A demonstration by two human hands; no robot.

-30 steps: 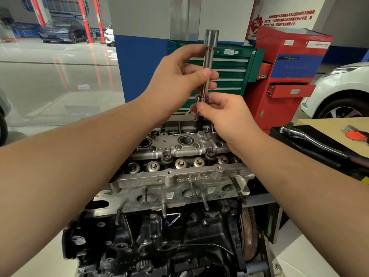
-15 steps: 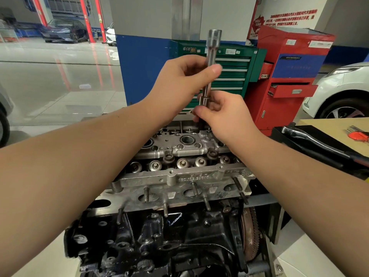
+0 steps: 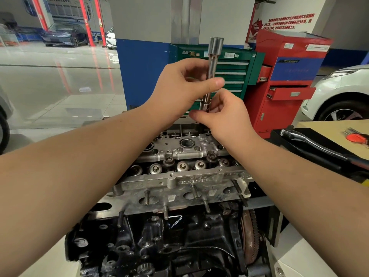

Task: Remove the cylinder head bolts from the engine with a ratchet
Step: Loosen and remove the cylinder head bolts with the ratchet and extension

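Note:
A long steel extension bar (image 3: pixel 212 64) with a socket end on top stands upright over the far side of the cylinder head (image 3: pixel 179 176). My left hand (image 3: pixel 183 86) pinches its shaft between thumb and fingers. Just below, my right hand (image 3: pixel 223 114) grips the bar's lower end; what the fingers cover there is hidden. Two splined head bolts (image 3: pixel 167 162) sit in the head's middle row among the valve tappets. The ratchet (image 3: pixel 311 142) lies on a black tray at the right, away from both hands.
The black engine block (image 3: pixel 169 242) with a flywheel (image 3: pixel 251 240) fills the foreground. A green tool chest (image 3: pixel 233 68) and a red cabinet (image 3: pixel 285 80) stand behind. A wooden bench (image 3: pixel 327 126) holds red hex keys (image 3: pixel 357 136). A white car (image 3: pixel 343 92) is parked at the right.
Both hands have stayed on the extension bar over the engine; my left thumb has shifted slightly along the shaft and my right fingers have turned a little at its base.

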